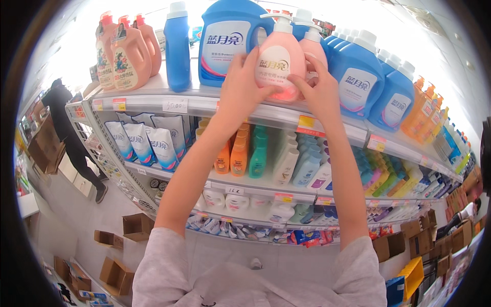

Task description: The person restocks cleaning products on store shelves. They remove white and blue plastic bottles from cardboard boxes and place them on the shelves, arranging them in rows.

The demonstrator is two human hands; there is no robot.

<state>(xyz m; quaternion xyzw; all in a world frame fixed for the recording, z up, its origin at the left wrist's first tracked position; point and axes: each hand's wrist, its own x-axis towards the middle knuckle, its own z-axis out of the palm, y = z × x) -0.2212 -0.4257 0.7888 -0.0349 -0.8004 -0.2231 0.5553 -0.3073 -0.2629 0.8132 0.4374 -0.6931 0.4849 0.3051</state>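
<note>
On the top shelf (204, 103), a pink pump bottle (276, 56) with a white pump head stands upright at the front. My left hand (241, 87) grips its left side, the thumb across the lower front. From the other side my right hand (318, 86) holds it, with the thumb against the label's edge and the fingers curved past the bottle's right side. Partly hidden behind that hand is a second pink pump bottle (313, 47). A large blue jug (225, 38) is just left of my left hand; more blue jugs (358, 77) line the shelf to the right.
A slim blue bottle (178, 51) and several pink jugs (134, 60) occupy the shelf's left end. Lower shelves carry pouches (161, 146) and shampoo bottles (239, 156). Opened cardboard boxes (116, 276) lie on the floor. At the left, a person in dark clothes (76, 133) stands by a carton.
</note>
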